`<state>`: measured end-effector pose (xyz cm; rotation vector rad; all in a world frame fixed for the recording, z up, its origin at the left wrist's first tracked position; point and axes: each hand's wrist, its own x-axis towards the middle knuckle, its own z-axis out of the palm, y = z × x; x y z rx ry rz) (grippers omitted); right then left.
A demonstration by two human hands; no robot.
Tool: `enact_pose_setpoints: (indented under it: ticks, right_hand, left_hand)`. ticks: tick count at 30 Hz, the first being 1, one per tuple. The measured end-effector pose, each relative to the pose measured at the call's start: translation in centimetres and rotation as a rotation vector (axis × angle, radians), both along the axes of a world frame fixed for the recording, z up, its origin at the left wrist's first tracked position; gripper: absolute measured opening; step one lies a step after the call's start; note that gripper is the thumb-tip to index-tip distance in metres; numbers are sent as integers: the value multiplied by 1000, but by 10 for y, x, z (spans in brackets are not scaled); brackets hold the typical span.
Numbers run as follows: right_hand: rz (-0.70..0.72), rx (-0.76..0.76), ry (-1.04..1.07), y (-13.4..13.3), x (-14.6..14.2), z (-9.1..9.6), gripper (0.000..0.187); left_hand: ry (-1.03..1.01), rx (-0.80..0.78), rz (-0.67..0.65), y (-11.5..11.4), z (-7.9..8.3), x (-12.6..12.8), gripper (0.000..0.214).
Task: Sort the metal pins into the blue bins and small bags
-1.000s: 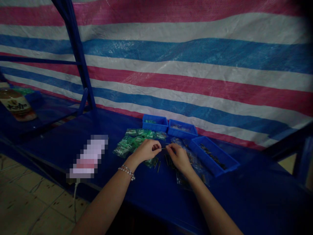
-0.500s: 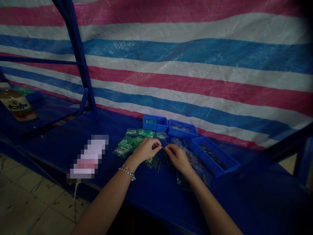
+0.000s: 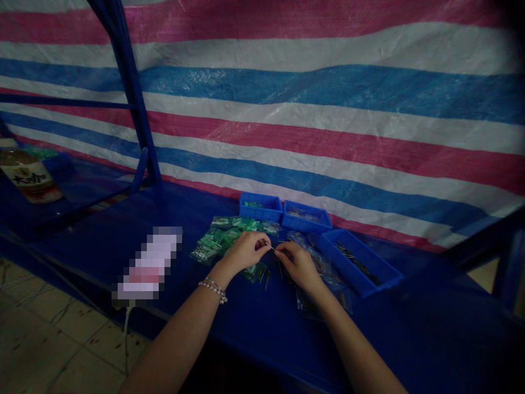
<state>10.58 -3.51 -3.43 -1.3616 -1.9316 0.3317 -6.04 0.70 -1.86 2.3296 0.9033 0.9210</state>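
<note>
Between my two hands is a thin, short metal rod (image 3: 270, 247), too small to name exactly. My left hand (image 3: 248, 249), with a beaded bracelet on its wrist, pinches its left end. The fingertips of my right hand (image 3: 296, 262) are closed at its right end. Under and behind the left hand lies a pile of small clear bags with green pieces (image 3: 213, 241). Several dark thin rods (image 3: 266, 279) lie on the blue table between the hands. Clear plastic bags with dark contents (image 3: 324, 268) lie beside and beyond my right hand.
Blue bins stand along the back: one with green pieces (image 3: 261, 207), one with small pale items (image 3: 307, 216), one with dark rods (image 3: 361, 264). A blurred-out device (image 3: 147, 265) with a cable and a bottle (image 3: 30, 172) are to the left. A striped sheet (image 3: 287, 126) hangs behind.
My right fingertips have shifted very slightly left along the thin rod. Otherwise the hands and the things on the table look the same.
</note>
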Motion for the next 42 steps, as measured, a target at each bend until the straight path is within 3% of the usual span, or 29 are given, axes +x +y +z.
enact_pose_setpoints:
  ticks: [20, 32, 42]
  right_hand:
    - [-94, 47, -45, -1, 3, 2, 5]
    - [-79, 96, 1, -2, 3, 5, 8]
    - [-39, 55, -84, 0, 3, 0, 9]
  left_hand:
    - [9, -13, -2, -1, 2, 0, 7]
    - [10, -1, 2, 1, -2, 0, 8]
    - [-3, -11, -4, 1, -1, 0, 8]
